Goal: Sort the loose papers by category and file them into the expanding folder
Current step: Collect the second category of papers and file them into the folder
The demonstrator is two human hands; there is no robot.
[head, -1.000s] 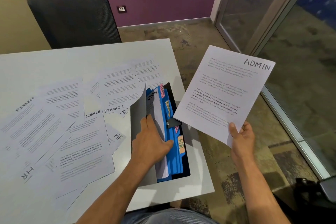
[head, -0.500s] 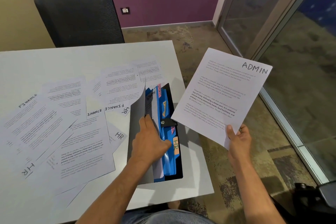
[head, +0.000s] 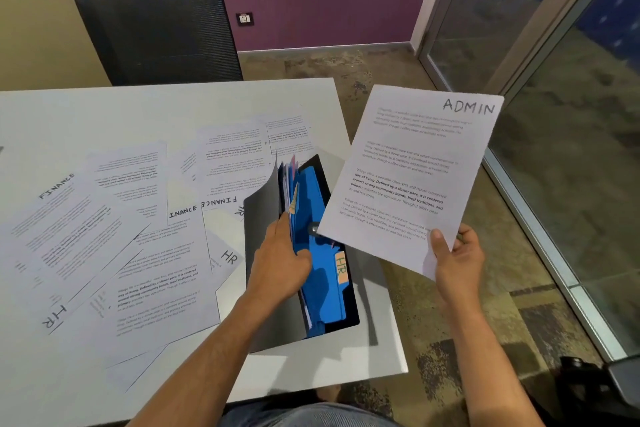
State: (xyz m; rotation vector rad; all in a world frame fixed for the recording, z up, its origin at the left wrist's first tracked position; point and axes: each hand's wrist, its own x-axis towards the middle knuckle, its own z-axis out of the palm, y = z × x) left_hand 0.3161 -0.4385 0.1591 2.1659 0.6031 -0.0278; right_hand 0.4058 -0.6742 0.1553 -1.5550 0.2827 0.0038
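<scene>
My right hand (head: pixel 457 262) pinches the ADMIN sheet (head: pixel 412 177) right of centre; my left hand (head: pixel 280 260), nearer, fingers curled, parts dividers in the expanding folder (head: pixel 322 274), which runs bottom-to-top just left of the sheet.

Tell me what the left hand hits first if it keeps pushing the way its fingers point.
The left hand points up and away along the expanding folder. It would likely slide further between the blue dividers, then meet the loose papers beyond; depth is unclear.
</scene>
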